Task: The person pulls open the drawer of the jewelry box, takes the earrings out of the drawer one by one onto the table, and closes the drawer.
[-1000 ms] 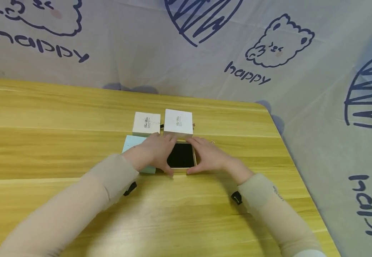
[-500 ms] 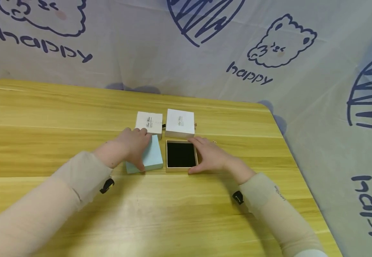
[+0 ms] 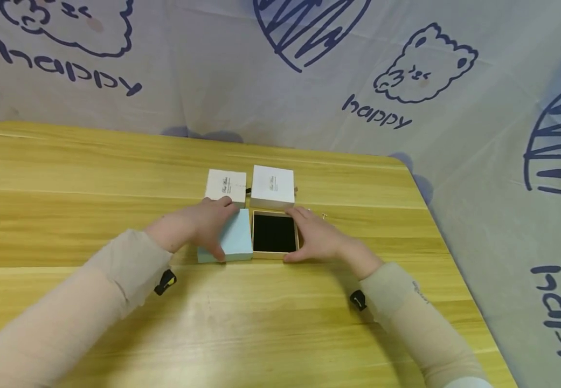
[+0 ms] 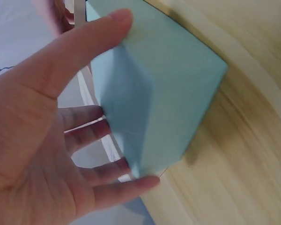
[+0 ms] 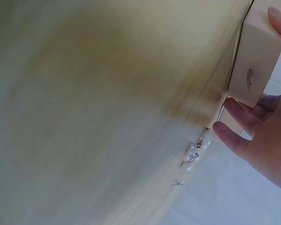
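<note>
In the head view, my left hand (image 3: 200,226) grips a light blue box (image 3: 237,237), with its thumb at the near side and its fingertips at the far side. The left wrist view shows the thumb pressed on an edge of that blue box (image 4: 178,84). My right hand (image 3: 321,237) holds the right end of an open tan box (image 3: 271,255), thumb in front and fingers behind. A black lining fills this box. On its end face, in the right wrist view, a small ribbon tab (image 5: 249,79) shows. The two boxes stand side by side.
Behind them are a cream box (image 3: 226,183) and a white box (image 3: 272,183), both with printed lettering. Small beaded, jewellery-like pieces (image 5: 192,157) lie past the right fingertips. A printed cloth (image 3: 309,118) hangs behind the wooden table (image 3: 261,323).
My left hand left the tan box and took hold of the blue box. The blue box has straightened and slid right against the tan box. My right hand has stayed in place.
</note>
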`<action>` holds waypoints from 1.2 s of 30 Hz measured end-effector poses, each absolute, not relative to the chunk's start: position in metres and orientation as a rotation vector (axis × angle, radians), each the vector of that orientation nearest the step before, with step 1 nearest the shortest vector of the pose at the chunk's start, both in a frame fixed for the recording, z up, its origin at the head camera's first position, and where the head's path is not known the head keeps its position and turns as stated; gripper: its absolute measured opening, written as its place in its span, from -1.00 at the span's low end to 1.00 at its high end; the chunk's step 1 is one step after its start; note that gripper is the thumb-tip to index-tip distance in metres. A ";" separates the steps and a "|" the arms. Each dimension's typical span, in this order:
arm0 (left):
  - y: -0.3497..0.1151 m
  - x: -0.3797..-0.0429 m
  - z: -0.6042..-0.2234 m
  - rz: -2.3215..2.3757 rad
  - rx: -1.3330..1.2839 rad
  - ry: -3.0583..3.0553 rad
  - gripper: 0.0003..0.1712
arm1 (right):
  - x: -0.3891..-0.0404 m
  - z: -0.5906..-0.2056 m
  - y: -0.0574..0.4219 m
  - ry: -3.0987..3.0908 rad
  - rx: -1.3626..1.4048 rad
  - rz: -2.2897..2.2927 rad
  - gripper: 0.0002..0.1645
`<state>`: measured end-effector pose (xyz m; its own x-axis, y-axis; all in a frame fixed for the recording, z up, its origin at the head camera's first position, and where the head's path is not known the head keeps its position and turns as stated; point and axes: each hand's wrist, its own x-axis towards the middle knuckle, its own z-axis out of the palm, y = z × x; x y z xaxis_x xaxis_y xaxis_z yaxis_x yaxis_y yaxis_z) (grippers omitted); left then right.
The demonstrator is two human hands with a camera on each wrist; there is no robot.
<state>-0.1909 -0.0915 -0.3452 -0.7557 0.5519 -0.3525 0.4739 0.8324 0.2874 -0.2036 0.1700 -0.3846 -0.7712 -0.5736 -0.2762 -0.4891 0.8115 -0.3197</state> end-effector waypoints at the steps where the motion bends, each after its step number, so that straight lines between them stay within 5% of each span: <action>1: -0.091 -0.191 -0.345 0.255 0.774 2.584 0.19 | -0.204 -0.385 0.170 2.634 -0.804 -0.325 0.30; 36: -0.088 -0.195 -0.349 0.186 0.765 2.584 0.18 | -0.204 -0.383 0.146 2.624 -0.925 -0.294 0.28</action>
